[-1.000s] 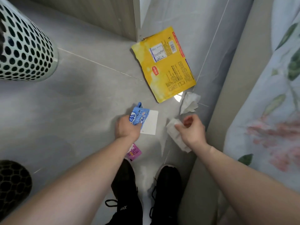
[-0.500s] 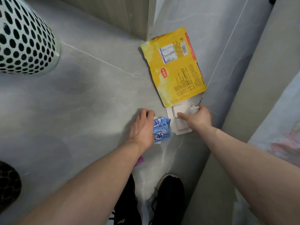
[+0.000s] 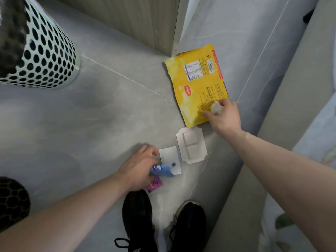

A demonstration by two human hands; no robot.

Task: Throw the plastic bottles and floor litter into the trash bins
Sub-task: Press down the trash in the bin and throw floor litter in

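Observation:
My left hand (image 3: 140, 168) is low on the grey floor, closed around a blue wrapper (image 3: 161, 170), with a purple wrapper (image 3: 155, 184) under it. A white card (image 3: 170, 160) lies just right of that hand. My right hand (image 3: 224, 117) holds crumpled white tissue (image 3: 216, 108) and rests on the lower edge of a large yellow snack bag (image 3: 197, 84). A flat white cardboard insert (image 3: 191, 144) lies between the two hands. A pale green perforated bin (image 3: 41, 57) stands at the far left.
A dark mesh bin (image 3: 12, 199) shows at the lower left edge. My two black shoes (image 3: 138, 217) stand below the litter. A beige bed frame (image 3: 283, 115) with floral bedding runs along the right. A wooden cabinet corner (image 3: 163, 28) stands behind the yellow bag.
My right hand moved up from the white insert onto the yellow bag, still holding tissue. My left hand shifted down and left with the blue wrapper, uncovering the white card.

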